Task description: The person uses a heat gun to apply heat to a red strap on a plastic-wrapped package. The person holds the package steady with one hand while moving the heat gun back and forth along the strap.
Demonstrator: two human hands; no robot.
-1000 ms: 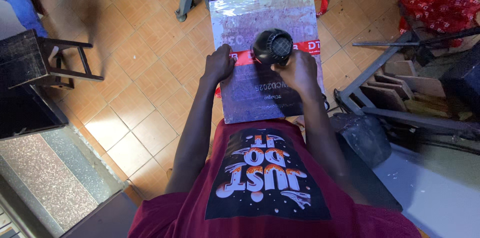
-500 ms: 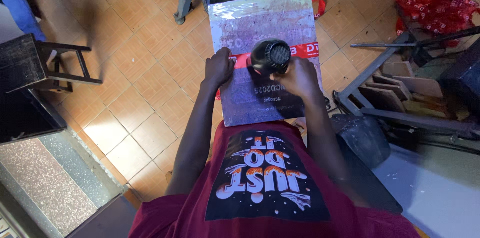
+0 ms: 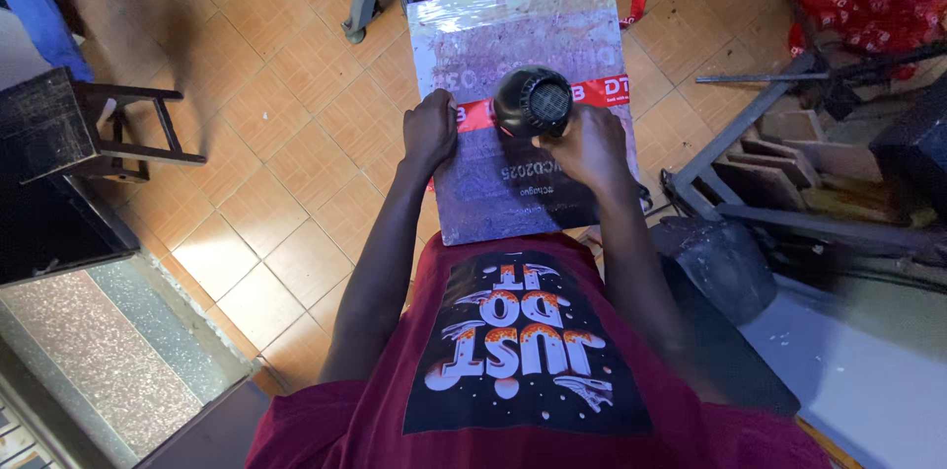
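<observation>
Barely anything's moved in the head view since a second ago, just the heat gun [image 3: 533,102] nudged slightly left over the red tape band [image 3: 602,92]. Right hand [image 3: 589,145] is wrapped around its handle. Left hand [image 3: 430,129] presses flat, fingers curled, on the plastic-wrapped board's [image 3: 513,35] left edge, above the tiled floor [image 3: 276,134].

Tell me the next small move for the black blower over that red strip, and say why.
Probably sweep the black blower sideways along the red strip. The right hand holds it above the strip's middle, the left hand pins the strip's left end on the board, and the right stretch lies uncovered.
</observation>
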